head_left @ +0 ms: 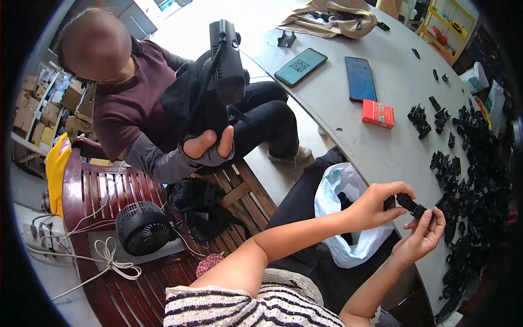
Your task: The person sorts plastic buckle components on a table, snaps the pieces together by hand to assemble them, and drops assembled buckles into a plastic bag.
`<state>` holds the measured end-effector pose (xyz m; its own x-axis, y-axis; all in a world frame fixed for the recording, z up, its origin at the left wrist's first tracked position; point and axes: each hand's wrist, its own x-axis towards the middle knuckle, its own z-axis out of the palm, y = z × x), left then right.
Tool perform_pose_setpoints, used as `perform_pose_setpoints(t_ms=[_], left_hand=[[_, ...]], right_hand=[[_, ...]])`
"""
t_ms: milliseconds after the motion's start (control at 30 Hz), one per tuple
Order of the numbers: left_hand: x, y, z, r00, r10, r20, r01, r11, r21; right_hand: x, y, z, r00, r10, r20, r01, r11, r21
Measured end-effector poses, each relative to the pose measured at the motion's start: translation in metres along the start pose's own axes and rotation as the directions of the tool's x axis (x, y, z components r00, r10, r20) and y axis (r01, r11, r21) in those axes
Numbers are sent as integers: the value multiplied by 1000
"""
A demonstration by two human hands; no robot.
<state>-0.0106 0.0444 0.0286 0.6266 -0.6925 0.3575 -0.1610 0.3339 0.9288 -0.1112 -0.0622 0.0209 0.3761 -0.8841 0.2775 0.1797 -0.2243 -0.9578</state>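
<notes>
My left hand (376, 206) is closed on a small black plastic part (406, 201), pinched between thumb and fingers. Right beside it, my right hand (418, 238) has its fingertips around another small black plastic piece (420, 210). The two pieces meet or nearly meet; I cannot tell whether they are joined. Both hands are over the table's near edge. To their right a large heap of similar black plastic parts (473, 201) spreads along the white table (321, 109). Just left of my hands, a white plastic bag (333, 234) stands open with black pieces inside.
Across from me, a seated person (128, 103) holds up a black device with straps (226, 71). Two phones (300, 66) and a red box (377, 114) lie on the table, with a beige cloth bag (332, 19) farther back. A black fan (143, 229) and cables rest on the wooden bench (98, 188).
</notes>
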Motion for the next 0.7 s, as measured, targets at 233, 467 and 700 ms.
perform_pose_setpoints(t_ms=[233, 467, 700], left_hand=[[-15, 1, -1, 994, -52, -93, 53, 999, 0], [-18, -6, 6, 993, -41, -112, 35, 998, -51], [-19, 14, -17, 923, -374, -91, 350, 913, -208]], right_hand=[[-18, -4, -6, 995, 18, 95, 8, 963, -269], [-25, -1, -12, 992, -87, 91, 108, 958, -265], [-30, -13, 7, 982, 16, 188, 15, 987, -161]])
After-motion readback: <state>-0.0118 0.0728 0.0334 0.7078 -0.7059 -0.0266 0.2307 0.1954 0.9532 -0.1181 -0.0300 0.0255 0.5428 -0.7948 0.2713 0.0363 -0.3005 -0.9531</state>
